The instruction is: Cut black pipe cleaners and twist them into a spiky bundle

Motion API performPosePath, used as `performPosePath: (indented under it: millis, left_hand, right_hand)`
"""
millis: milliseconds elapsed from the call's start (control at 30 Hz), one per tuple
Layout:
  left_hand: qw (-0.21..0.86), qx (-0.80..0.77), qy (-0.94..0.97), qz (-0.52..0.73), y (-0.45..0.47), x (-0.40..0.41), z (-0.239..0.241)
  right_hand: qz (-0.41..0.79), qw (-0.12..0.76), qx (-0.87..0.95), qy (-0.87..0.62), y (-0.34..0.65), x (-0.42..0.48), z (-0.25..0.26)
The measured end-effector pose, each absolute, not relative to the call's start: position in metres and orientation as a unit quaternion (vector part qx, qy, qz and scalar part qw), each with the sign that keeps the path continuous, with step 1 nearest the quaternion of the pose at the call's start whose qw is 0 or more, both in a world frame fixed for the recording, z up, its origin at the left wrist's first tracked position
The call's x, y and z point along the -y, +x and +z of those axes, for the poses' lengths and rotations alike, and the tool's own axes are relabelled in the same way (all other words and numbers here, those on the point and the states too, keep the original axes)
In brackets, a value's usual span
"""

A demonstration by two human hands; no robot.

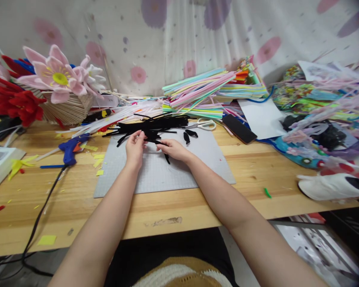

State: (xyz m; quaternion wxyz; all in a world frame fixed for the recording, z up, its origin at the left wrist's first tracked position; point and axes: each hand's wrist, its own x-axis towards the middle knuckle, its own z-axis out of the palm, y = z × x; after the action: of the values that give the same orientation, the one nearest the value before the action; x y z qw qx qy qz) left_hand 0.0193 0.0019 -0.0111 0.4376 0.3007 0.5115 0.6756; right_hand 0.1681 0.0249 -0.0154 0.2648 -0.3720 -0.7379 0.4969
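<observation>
Between my two hands runs a black pipe cleaner [153, 141], held over the grey cutting mat [164, 173]. My left hand [135, 148] pinches its left end, and my right hand [172, 149] grips it farther right, where a black end hangs below the fingers. Just beyond the hands lies a pile of black pipe cleaners [155, 123]. Two short black shaped pieces [187, 138] rest on the mat, right of my right hand. Scissors with pale handles [206, 124] lie at the pile's right end.
A blue glue gun [70, 150] with a trailing cord sits left of the mat. Pastel pipe cleaner bundles [200, 89] are heaped at the back. Pink fuzzy flowers [58, 73] stand back left. A dark phone [239, 128] and a white roll [326, 186] lie to the right.
</observation>
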Motion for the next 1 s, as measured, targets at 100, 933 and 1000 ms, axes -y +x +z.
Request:
performPosePath:
  millis: [100, 933, 1000]
  left_hand:
    - [0.605, -0.433, 0.247, 0.621, 0.022, 0.000, -0.007]
    - [0.515, -0.505, 0.112, 0.683, 0.024, -0.026, 0.011]
    - [0.521, -0.508, 0.092, 0.680, 0.024, -0.030, 0.009]
  right_hand:
    - [0.420, 0.289, 0.761, -0.402, 0.165, -0.028, -0.020]
    - [0.178, 0.168, 0.835, -0.493, 0.142, -0.004, -0.006]
    - [0.169, 0.158, 0.838, -0.494, 0.142, -0.004, -0.006]
